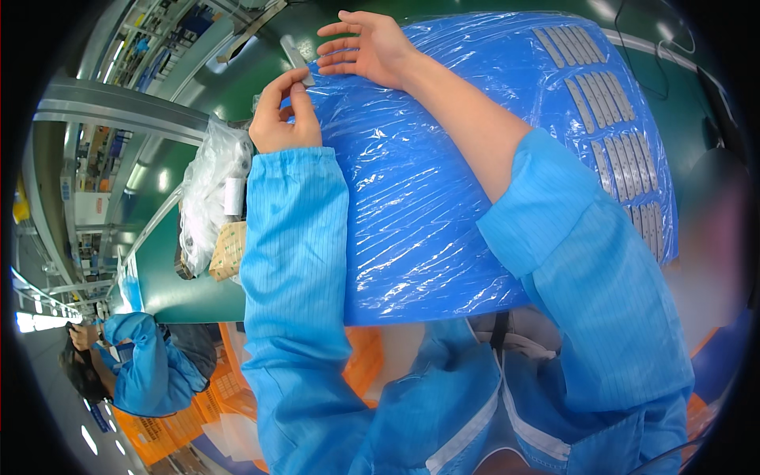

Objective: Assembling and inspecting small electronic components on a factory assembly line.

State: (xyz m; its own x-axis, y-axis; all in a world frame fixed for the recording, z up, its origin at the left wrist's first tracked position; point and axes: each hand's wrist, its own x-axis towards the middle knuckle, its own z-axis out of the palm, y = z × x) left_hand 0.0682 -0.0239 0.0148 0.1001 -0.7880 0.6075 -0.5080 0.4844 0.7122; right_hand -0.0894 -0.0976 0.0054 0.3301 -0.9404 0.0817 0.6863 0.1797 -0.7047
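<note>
My left hand pinches a thin grey metal strip between thumb and fingertips, near the far left corner of the blue board. The strip points away from me. Beside it my right hand hovers open over the far edge, its fingers stretched toward the strip and nothing in them. Under both arms lies the large blue board, covered in wrinkled clear plastic film. Several matching grey strips lie along the board's right side in neat groups; my right sleeve covers part of the nearest group.
Left of the board, a crumpled clear plastic bag, a white roll and a tan patterned piece sit on the green table. A metal rail crosses at left. Another person in blue is at lower left. Cables lie far right.
</note>
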